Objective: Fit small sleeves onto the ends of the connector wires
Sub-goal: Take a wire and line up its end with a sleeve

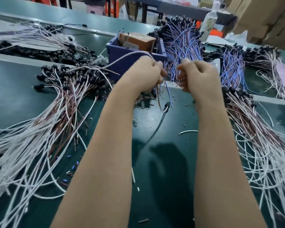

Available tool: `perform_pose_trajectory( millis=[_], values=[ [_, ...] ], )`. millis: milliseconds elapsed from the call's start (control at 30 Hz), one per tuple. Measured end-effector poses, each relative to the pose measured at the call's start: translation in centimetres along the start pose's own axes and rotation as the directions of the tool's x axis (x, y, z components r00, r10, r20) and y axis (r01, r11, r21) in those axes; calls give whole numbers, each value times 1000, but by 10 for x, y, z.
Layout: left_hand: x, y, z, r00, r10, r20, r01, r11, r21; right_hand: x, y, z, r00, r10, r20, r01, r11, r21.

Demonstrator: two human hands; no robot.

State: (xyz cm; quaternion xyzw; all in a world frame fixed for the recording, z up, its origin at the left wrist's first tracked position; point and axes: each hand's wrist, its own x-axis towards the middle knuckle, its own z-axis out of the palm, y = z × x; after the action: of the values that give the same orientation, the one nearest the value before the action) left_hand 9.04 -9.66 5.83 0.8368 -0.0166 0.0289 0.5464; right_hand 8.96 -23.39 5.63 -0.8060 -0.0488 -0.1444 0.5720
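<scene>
A: Your green bench is heaped with wire bundles. Your left hand grips one connector wire, its thin ends dangling between your fists.
B: And my right hand?
A: Curled tight; whether it pinches a sleeve, I can't tell. Those ends hang unsupported, so a sleeve could miss and drop among the scraps.

Both bare forearms extend forward, roughly parallel. Left hand: fingers curled round wires. Right hand: fingers curled inward, close beside the left, not touching; contents not discernible.
</scene>
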Motion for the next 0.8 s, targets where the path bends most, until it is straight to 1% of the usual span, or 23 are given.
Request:
perform_pose_trajectory(
  millis=[33, 67, 133, 200, 233, 300, 367, 433, 500, 567, 667, 733, 800],
  values=[
    [0, -1, 2, 999, -13, 40, 9, 995, 102, 1, -3, 6, 998, -21, 57, 22, 1000, -22],
    [0, -3, 4, 997, -27, 70, 13, 982, 190, 1, -4, 14, 991, -10, 135, 18, 998, -58],
    [-1, -10, 8, 988, -49, 145, -2, 942, 336, 3, -1, 26, 964, 64, 257, -29, 990, -140],
    [-2, -17, 9, 967, -89, 237, -29, 890, 455, 4, 3, 34, 943, 114, 313, -43, 974, -223],
    [-1, -20, 9, 953, -121, 277, -34, 868, 496, 5, 5, 37, 938, 118, 327, -40, 972, -234],
    [0, -27, 11, 924, -184, 334, -15, 858, 514, 7, 9, 42, 933, 107, 342, -45, 982, -183],
    [1, -31, 14, 920, -193, 343, 13, 886, 464, 10, 13, 47, 944, 84, 320, -49, 992, -115],
    [3, -34, 14, 932, -159, 325, 18, 918, 396, 14, 16, 48, 966, 82, 245, -74, 996, -43],
    [5, -36, 10, 944, -122, 308, 13, 943, 332, 20, 19, 45, 981, 133, 138, -141, 989, 51],
    [5, -39, 6, 943, -104, 318, 15, 963, 271, 25, 23, 41, 977, 198, 81, -209, 966, 155],
    [3, -44, 3, 941, -107, 322, 82, 992, 93, 28, 28, 39, 964, 258, 68, -267, 940, 214],
    [2, -47, 0, 957, -108, 269, 125, 991, -46, 28, 26, 38, 958, 279, 66, -286, 921, 263],
    [1, -46, -7, 971, -112, 210, 148, 975, -164, 29, 23, 35, 941, 316, 123, -339, 866, 367]
  ],
)
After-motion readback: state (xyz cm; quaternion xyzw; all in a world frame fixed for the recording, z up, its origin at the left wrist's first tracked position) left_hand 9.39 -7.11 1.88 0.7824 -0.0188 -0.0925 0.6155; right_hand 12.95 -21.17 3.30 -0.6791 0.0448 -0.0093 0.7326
